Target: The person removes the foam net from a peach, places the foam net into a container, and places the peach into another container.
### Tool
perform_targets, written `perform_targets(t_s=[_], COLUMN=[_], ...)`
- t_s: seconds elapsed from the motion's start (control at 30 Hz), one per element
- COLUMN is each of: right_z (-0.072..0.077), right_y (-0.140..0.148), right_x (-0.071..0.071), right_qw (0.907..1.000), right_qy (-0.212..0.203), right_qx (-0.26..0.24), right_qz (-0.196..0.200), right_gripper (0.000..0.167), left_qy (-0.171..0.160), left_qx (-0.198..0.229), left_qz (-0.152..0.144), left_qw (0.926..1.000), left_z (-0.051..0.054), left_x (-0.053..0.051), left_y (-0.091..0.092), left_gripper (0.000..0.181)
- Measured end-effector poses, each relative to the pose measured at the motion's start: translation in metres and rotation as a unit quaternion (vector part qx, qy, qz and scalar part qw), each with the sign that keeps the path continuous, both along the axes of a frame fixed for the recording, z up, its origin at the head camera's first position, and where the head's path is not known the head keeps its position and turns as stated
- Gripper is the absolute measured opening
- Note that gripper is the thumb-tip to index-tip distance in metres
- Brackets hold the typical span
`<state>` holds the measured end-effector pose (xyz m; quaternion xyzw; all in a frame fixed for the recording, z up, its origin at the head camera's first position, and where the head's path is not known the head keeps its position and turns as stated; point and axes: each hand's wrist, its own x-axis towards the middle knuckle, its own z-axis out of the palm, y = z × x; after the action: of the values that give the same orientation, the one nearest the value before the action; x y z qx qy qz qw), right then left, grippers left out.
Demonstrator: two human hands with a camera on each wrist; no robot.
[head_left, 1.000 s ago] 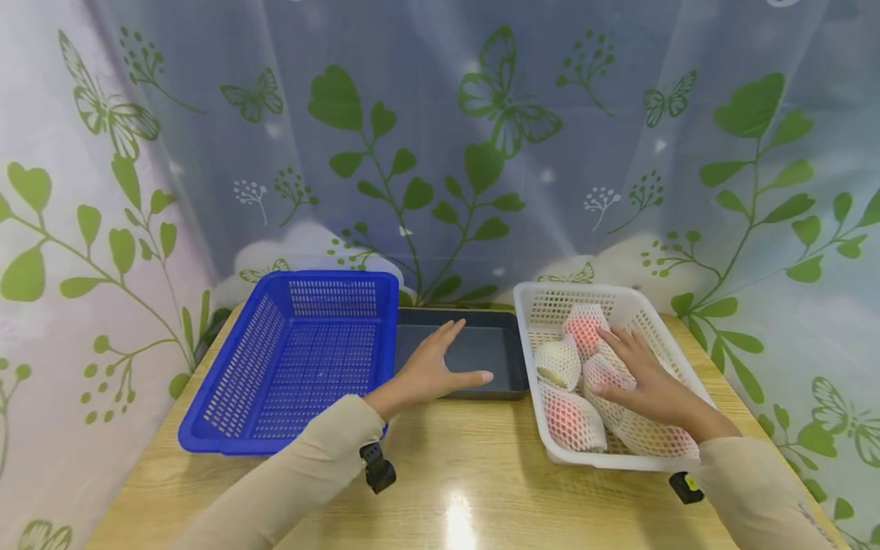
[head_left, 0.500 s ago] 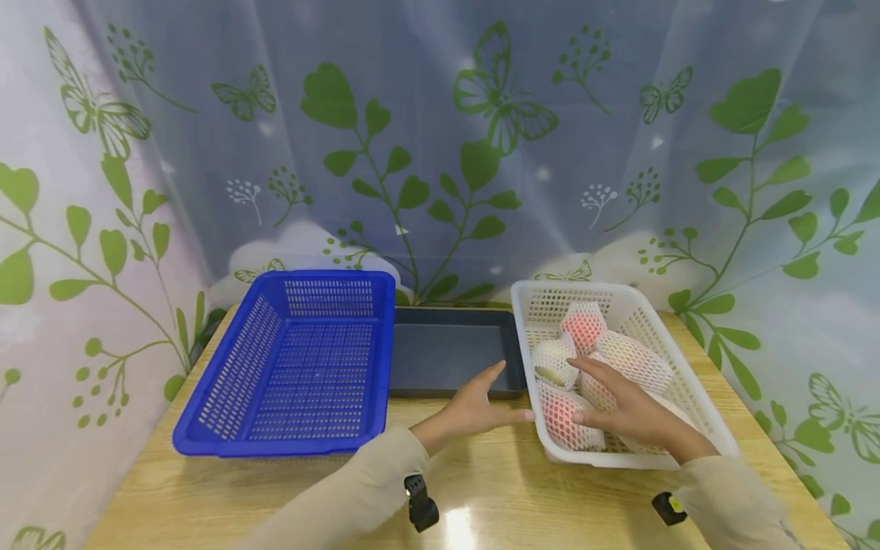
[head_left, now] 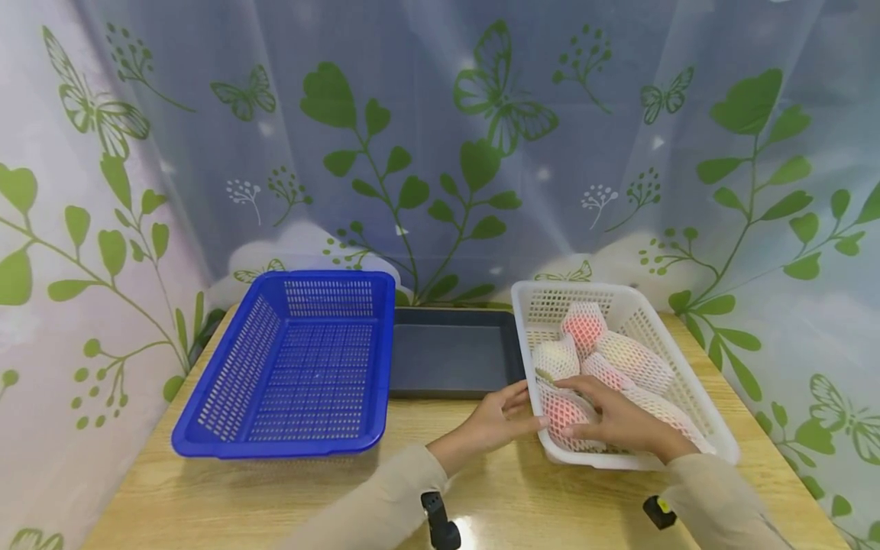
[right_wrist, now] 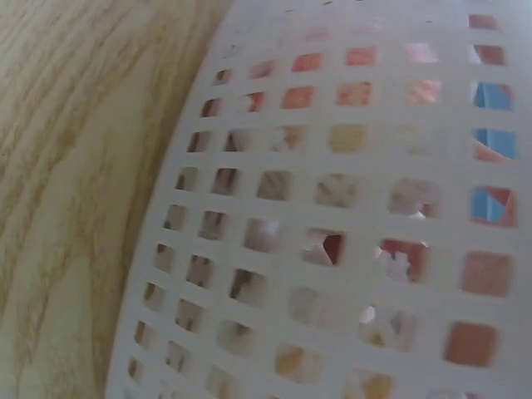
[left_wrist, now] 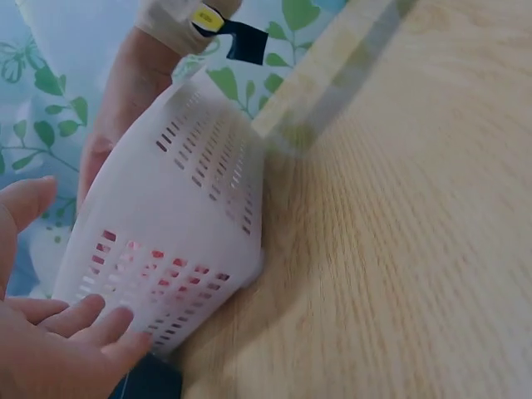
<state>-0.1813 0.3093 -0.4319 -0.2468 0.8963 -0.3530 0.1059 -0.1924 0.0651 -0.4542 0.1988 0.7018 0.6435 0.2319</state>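
In the head view a white basket (head_left: 670,367) stands at the right, holding several fruit-like pieces in foam nets, some pinkish-red, some pale yellow. My right hand (head_left: 622,416) reaches over its front; fingers and thumb curl round the pinkish net-wrapped piece (head_left: 565,412) in the near left corner. Just outside the basket's left wall is my left hand (head_left: 491,424), its thumb at the rim. In the left wrist view the fingers (left_wrist: 104,320) are loosely bent beside the perforated wall, and whether they touch it I cannot tell. The basket wall (right_wrist: 274,224) fills most of the right wrist view.
A blue basket (head_left: 180,439) sits at the left with nothing in it. Between the two baskets lies a dark shallow tray (head_left: 450,355). All stand on a wooden table (head_left: 227,504), with a patterned curtain (head_left: 426,153) behind.
My left hand has moved right from over the dark tray to the white basket's left side. The right hand has come down and left, from above the pieces onto the near left one.
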Motion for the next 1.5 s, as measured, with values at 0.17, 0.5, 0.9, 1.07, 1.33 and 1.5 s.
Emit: perform_targets(t_s=[0.17,0.5,0.9,1.07,1.33,1.5], right_z=[-0.011,-0.018,-0.021,-0.015,-0.005,0.000], right_y=[-0.002,-0.004,-0.004,-0.003,0.001,0.004], right_x=[-0.004,-0.007,-0.008,-0.005,-0.003,-0.003], right_qw=[0.9996,0.9993,0.9967,0.9971,0.9984,0.9989], right_qy=[-0.001,0.007,0.063,0.059,0.044,0.030], right_qx=[0.029,0.037,0.050,0.043,0.024,0.012], right_qz=[-0.004,0.001,-0.009,-0.019,-0.026,-0.033], right_gripper=[0.071,0.074,0.068,0.068,0.067,0.064], left_qy=[-0.040,-0.069,-0.099,-0.113,-0.113,-0.110], left_qx=[0.038,0.086,0.132,0.132,0.130,0.130], left_qz=[0.022,0.055,0.075,0.081,0.069,0.066], left_qw=[0.9982,0.9924,0.9834,0.9814,0.9826,0.9832], left_z=[-0.001,-0.002,0.003,0.002,0.003,0.001], left_x=[0.004,0.009,0.015,0.014,0.014,0.012], left_y=[0.003,0.007,0.009,0.011,0.010,0.011], left_gripper=[0.068,0.063,0.063,0.064,0.065,0.064])
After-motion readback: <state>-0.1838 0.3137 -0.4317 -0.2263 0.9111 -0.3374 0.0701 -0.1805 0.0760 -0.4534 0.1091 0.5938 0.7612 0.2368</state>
